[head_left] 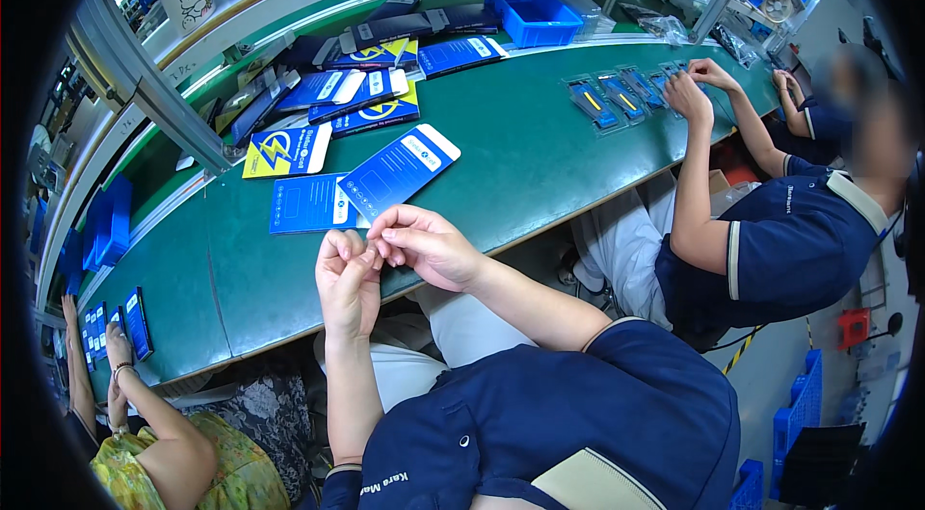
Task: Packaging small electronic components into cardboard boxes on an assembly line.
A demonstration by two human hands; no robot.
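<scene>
My left hand (349,284) and my right hand (424,245) meet at the table's near edge, fingertips pinched close together. Anything between them is hidden or too small to make out. Just beyond my fingers, a flat blue-and-white box (400,173) lies at a slant with its white end flap out. It overlaps a second blue box (306,204) on its left. Behind these is a yellow-and-blue box (287,152) with a lightning-bolt print.
More boxes (371,91) lie heaped toward the shelf, beside a blue bin (532,17). To the right, a co-worker's hands (696,91) are near clear-wrapped blue pieces (617,94) on the green table (501,163). At left, another person's hand (118,348) is by upright blue boxes (138,325).
</scene>
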